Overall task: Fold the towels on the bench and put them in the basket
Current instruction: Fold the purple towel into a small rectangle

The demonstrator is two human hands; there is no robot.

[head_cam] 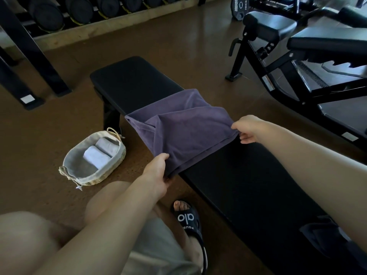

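A purple towel (178, 128) lies spread across the middle of the black bench (135, 84), partly doubled over itself. My left hand (156, 175) pinches its near corner at the bench's left edge. My right hand (248, 129) pinches the corner on the right side, lifted a little above the pad. A woven basket (119, 155) with a grey liner stands on the floor left of the bench and holds two rolled white towels (97, 155). A dark cloth (325, 237) lies on the bench's near end, under my right forearm.
A black weight machine (297, 62) stands to the right of the bench. A dumbbell rack (79, 12) runs along the back and a black frame leg (33, 62) stands at the left. My knees and a sandalled foot (188, 221) are below, on the brown floor.
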